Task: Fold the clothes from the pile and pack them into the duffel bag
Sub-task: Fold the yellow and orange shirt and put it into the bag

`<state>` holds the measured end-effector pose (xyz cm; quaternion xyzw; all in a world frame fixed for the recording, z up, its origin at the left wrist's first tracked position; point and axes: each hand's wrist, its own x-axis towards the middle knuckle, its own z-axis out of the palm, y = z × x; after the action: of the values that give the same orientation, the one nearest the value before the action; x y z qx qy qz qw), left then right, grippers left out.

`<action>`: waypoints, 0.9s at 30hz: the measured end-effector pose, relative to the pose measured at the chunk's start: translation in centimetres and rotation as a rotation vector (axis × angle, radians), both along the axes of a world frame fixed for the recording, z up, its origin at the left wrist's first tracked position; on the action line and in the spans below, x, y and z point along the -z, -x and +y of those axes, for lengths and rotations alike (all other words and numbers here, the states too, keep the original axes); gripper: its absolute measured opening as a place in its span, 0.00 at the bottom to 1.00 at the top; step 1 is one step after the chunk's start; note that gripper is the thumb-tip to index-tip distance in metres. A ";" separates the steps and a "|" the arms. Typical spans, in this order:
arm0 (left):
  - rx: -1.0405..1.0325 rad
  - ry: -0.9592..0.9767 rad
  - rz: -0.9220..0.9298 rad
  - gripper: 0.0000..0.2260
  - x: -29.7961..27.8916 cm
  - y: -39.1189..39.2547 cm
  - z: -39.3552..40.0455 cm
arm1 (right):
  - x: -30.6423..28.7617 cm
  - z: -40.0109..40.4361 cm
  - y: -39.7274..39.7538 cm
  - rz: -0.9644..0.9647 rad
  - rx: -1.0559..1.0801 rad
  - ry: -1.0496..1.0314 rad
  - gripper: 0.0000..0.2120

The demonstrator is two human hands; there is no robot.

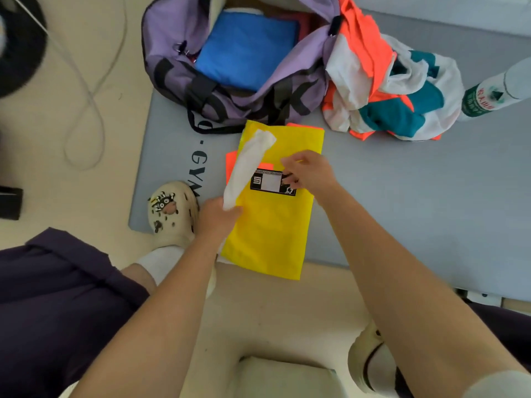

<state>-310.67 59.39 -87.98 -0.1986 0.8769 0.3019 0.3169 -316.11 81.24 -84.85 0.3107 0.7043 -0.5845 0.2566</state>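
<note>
Yellow shirt [270, 225] lying lengthwise toward bag [230, 90], directly under both hands; left hand [218, 219] pinching white sleeve [247, 168], right hand [307, 170] fingers curled at label [273, 182], nearer bag.

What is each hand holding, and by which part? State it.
The left hand grips the near end of the white strip of the yellow garment. The right hand pinches the garment near its black label.

I'm over a cream floor [267, 311] with a grey mat [416, 196] spread across it, dark letters printed near its left edge. A thin pale cable [86, 90] loops over the floor on my left. Soft, even light, no hard shadows.
</note>
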 end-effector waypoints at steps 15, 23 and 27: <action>-0.030 0.088 0.102 0.13 1.1 -1.4 0.7 | 2.7 3.5 -8.2 -0.284 -0.192 -0.053 0.14; 0.002 -0.029 -0.151 0.12 0.6 -0.4 1.8 | 2.0 5.3 -9.6 -0.167 0.057 0.019 0.06; 0.186 0.179 -0.069 0.19 -1.0 0.0 5.2 | 2.3 8.6 -10.0 -0.156 0.077 -0.196 0.11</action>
<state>-310.68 64.56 -86.97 -0.1540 0.9036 0.1847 0.3545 -306.07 89.79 -87.11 0.4058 0.7234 -0.4963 0.2562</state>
